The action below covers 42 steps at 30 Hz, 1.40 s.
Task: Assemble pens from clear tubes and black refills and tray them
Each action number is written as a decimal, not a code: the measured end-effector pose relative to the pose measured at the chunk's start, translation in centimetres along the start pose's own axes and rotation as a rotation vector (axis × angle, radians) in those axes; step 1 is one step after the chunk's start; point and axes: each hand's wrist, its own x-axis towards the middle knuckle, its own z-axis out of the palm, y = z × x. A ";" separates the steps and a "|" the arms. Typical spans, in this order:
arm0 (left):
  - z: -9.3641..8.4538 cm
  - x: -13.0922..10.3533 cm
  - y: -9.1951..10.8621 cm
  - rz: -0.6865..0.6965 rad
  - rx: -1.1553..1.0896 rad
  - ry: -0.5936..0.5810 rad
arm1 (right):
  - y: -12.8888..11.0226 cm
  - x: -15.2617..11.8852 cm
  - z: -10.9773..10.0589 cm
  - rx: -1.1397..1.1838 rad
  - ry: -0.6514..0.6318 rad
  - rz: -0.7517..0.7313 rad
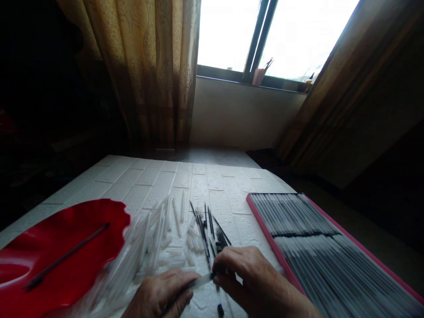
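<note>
White brick-relief surface across the desk (pixel 225 183), work laid out at its near side. Left hand (pixel 165 291): fingers closed round a translucent tube (pixel 200 281), its free end projecting to the right; a dark length shows under the grip, outline blurred. Right hand (pixel 253 278): thumb and forefinger pinching a small dark tip (pixel 213 275) at that free end, remaining fingers curled beneath. Tube position: low over the desk, between the two hands, near edge of view, slightly tilted with the right end higher. Just beyond the right hand, a loose spread of thin black sticks (pixel 201 227), pointing mostly away, with short black pieces among them; one further black piece (pixel 220 310) lies below the hands. Left of the sticks, a heap of clear tubes (pixel 159 232), many overlapping, lower portion smeared by blur. Left of the heap, a red dish (pixel 111 216) with scalloped rim, one long dark stick (pixel 73 251) lying diagonally in it. Right side: a shallow pink-red box (pixel 261 221), packed with slender pale-and-dark rods (pixel 288 212) in two rows, one behind the other. Background: patterned gold curtain (pixel 155 66), bright window (pixel 225 35), pinkish cup (pixel 259 77) on the sill holding thin items.
</note>
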 end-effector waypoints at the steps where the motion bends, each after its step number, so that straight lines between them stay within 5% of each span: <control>1: 0.0 0.0 0.0 0.007 -0.006 -0.001 | 0.0 0.0 0.0 -0.019 -0.004 0.002; 16: 0.0 0.0 0.1 0.009 0.032 -0.009 | -0.3 0.4 0.0 -0.147 -0.099 0.044; 24: 0.4 -0.7 -0.8 -0.002 0.014 0.003 | 0.0 -0.4 -0.2 0.133 -0.008 0.016; 42: 0.0 -0.4 -0.3 0.010 0.007 -0.036 | -0.1 0.1 0.3 -0.054 0.011 -0.011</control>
